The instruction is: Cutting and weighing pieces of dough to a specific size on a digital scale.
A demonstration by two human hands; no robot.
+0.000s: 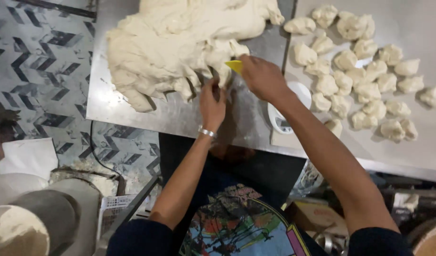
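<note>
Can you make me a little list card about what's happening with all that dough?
Place: steel table above a patterned floor
Big thing: large dough mass
Left hand: gripping a hanging bit of dough at the mass's edge; silver bracelet on the wrist
Right hand: holding a yellow scraper against the dough
Small pieces: many dough lumps piled to the right
Beside them: white scale, partly hidden under the right forearm

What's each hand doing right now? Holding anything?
Left hand: closed, pinching the dough mass.
Right hand: closed on a yellow scraper at the dough.
</note>
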